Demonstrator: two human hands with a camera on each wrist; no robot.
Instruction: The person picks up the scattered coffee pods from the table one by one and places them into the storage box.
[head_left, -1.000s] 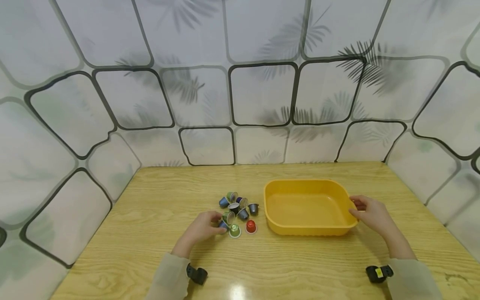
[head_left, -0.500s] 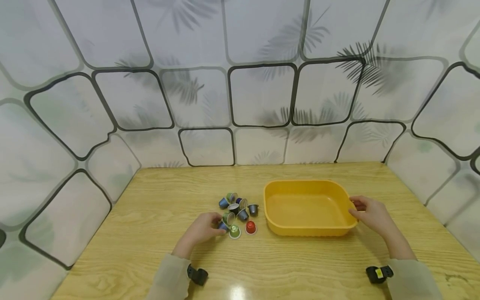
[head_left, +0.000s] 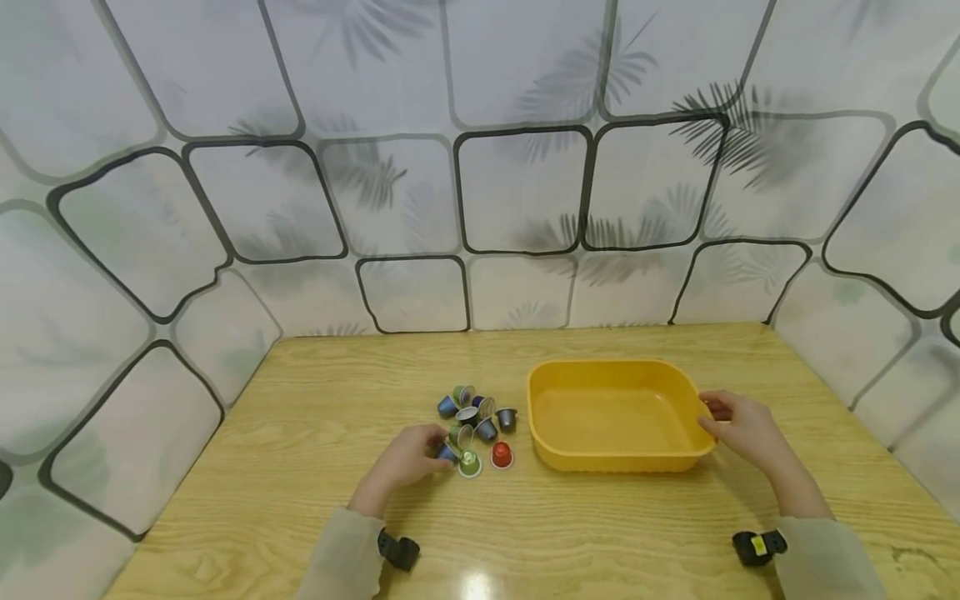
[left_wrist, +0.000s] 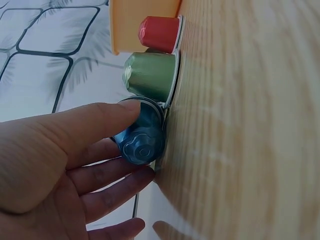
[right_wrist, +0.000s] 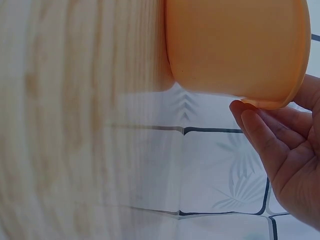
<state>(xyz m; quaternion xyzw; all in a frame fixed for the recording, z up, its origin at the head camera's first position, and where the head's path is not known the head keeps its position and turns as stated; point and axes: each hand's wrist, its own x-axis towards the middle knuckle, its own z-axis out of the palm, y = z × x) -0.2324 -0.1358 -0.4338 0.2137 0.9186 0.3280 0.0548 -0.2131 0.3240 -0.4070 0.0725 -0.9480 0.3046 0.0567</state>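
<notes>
Lower centre of the head view, the left hand (head_left: 405, 458) has thumb and fingers pinching a blue coffee capsule (head_left: 447, 452) at the cluster's edge. Next along, a green capsule (head_left: 469, 462), a red capsule (head_left: 501, 454), then the yellow tray (head_left: 615, 421), directly right of the blue one, long axis across the frame; far right, the right hand (head_left: 742, 427) grips its end rim. The left wrist view adds it: blue's tipped over, narrow end facing that camera.

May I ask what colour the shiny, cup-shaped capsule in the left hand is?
Blue; the capsule shows best in the left wrist view.
</notes>
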